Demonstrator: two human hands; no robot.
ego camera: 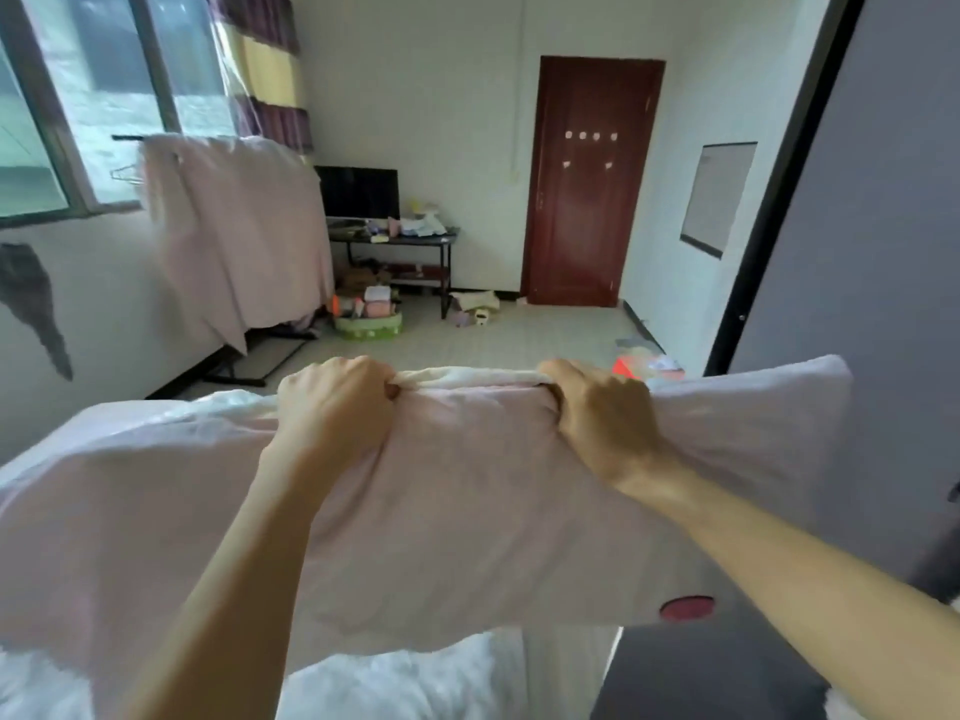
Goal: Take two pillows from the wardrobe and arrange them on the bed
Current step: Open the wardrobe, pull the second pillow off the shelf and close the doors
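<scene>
I hold a pale pink pillow (467, 511) up in front of me, lying flat and wide across the lower half of the view. My left hand (337, 402) and my right hand (597, 413) both grip its far top edge, fingers curled into the fabric, about a hand's width apart. A small red patch sits near the pillow's lower right corner. Under the pillow a strip of the white bed (415, 683) shows. The grey wardrobe door (857, 252) stands at my right. A second pillow is not distinguishable.
A clothes rack draped in pink cloth (244, 241) stands by the window at left. A dark table with a monitor and clutter (389, 226) is against the far wall, boxes on the floor below. A brown door (587, 184) is shut.
</scene>
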